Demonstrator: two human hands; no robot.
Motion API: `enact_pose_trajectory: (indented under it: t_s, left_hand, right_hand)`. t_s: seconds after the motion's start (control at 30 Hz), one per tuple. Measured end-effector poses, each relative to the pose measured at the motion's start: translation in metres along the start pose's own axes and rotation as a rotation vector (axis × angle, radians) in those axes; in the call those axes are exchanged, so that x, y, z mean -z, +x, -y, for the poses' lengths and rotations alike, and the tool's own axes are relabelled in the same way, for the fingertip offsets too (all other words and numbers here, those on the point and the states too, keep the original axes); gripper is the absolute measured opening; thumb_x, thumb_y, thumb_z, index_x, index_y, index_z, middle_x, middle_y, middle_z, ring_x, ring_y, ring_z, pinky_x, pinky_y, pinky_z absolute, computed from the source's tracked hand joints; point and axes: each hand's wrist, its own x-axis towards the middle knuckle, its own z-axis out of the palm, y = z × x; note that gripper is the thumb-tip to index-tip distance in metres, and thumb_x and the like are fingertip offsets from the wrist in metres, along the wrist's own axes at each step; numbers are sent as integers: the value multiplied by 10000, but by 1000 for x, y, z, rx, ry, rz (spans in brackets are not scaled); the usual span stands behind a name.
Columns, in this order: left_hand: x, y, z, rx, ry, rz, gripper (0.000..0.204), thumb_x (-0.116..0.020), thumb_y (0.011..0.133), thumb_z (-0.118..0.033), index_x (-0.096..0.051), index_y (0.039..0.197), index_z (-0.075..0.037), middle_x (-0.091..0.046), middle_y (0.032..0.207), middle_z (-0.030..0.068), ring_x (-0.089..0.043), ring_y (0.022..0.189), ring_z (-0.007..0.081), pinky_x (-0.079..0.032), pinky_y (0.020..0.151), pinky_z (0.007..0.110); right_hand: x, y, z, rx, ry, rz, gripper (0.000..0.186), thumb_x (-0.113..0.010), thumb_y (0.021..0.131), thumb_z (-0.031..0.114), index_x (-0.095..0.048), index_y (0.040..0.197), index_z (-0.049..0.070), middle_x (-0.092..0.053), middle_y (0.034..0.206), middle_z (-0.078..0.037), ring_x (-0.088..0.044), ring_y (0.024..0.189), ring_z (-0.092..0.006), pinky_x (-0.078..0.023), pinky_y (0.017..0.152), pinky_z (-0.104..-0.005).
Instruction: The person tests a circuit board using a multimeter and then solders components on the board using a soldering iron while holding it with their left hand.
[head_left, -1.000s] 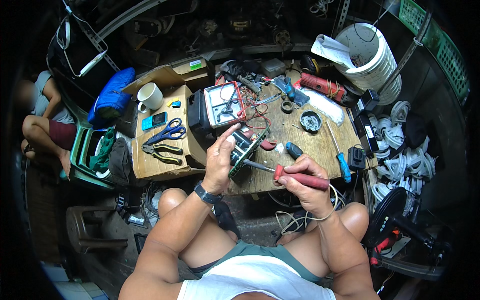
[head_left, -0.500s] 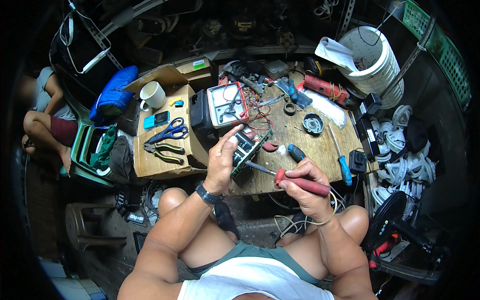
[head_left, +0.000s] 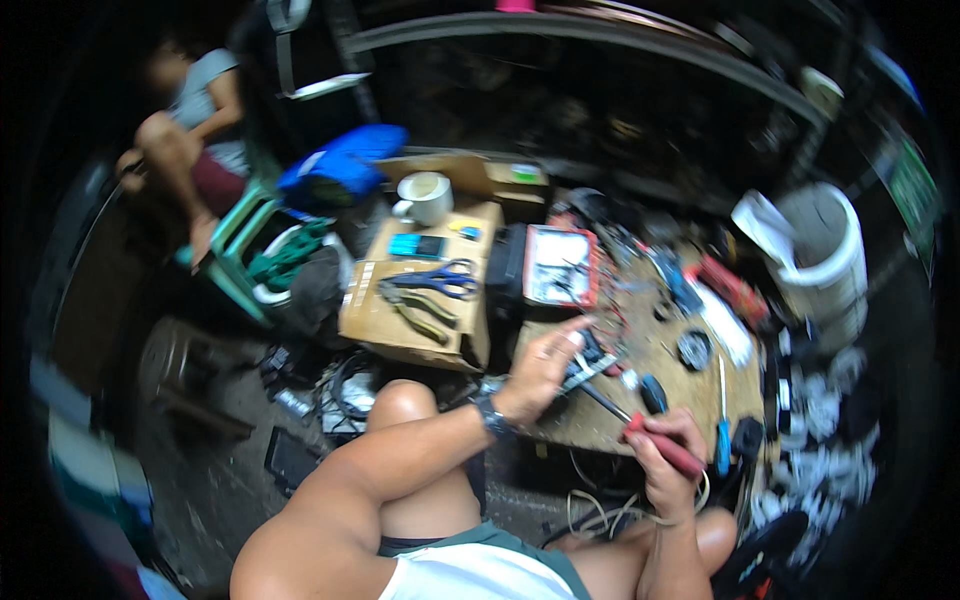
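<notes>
The picture is blurred. My left hand (head_left: 540, 372) grips a green circuit board with black cylindrical parts (head_left: 590, 360) above the front of the wooden table (head_left: 560, 420). My right hand (head_left: 665, 465) is wrapped round the red handle of a corded soldering iron (head_left: 672, 448), whose metal shaft reaches up to the board; whether the tip touches cannot be told. Just behind the hands lie a red-rimmed box with small parts (head_left: 560, 262) and a black-and-blue screwdriver handle (head_left: 652, 390). A long blue-handled screwdriver (head_left: 723, 440) lies to the right.
Left, cardboard (head_left: 360, 325) bears a white mug (head_left: 428, 205), phone, scissors and pliers. A person (head_left: 205, 105) sits at the upper left beside green chairs. A brown stool (head_left: 185, 390) stands lower left. A white bucket (head_left: 835, 280) and piled white plastic parts (head_left: 815, 475) fill the right.
The view has swung and blurred, so the table, hands and person now appear further right in the picture. Both hands still hold the board and the iron.
</notes>
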Motion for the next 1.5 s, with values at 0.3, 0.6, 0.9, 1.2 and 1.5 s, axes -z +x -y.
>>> enact_pose_trajectory:
  t_s: [0.3, 0.6, 0.9, 1.2, 1.5]
  left_hand:
    - [5, -8, -10, -20, -124, 69, 420, -483, 1119, -194, -510, 1496, -11, -715, 1062, 82, -738, 934, 164, -599, 847, 287]
    - [2, -4, -4, -70, -109, 87, 418, -479, 1119, -186, -507, 1501, -17, -713, 1023, 80, -748, 900, 174, -612, 823, 292]
    - [5, -2, -1, -92, -52, 82, 408, -489, 1116, -182, -529, 1489, -23, -725, 1095, 91, -737, 946, 157, -598, 852, 283]
    - [6, -4, 8, -83, 40, 120, 447, -464, 1132, -229, -490, 1527, -20, -712, 1218, 94, -655, 1132, 140, -503, 1029, 299]
    - [5, -3, 12, -89, 52, 134, 435, -472, 1127, -203, -497, 1519, -16, -709, 1233, 100, -664, 1156, 152, -515, 1026, 303]
  right_hand:
    - [-6, -7, -11, -48, 47, -2, 202, -792, 835, -26, -628, 945, 17, -538, 924, -46, -586, 846, -159, -519, 799, -310]
    - [2, -6, -20, 46, 19, 47, 171, -741, 908, -31, -589, 980, -2, -496, 958, -45, -640, 831, -164, -667, 745, -378]
    - [6, -8, -25, 61, 4, 57, 174, -740, 913, -23, -584, 989, -6, -502, 965, -48, -646, 826, -164, -669, 743, -375]
    - [-6, -13, -7, -19, 90, -1, 186, -740, 912, -18, -569, 983, -6, -505, 972, -57, -670, 817, -178, -672, 729, -376]
    - [-5, -13, 1, -58, 132, -1, 182, -736, 908, -22, -571, 980, 3, -500, 975, -55, -670, 809, -178, -668, 723, -372]
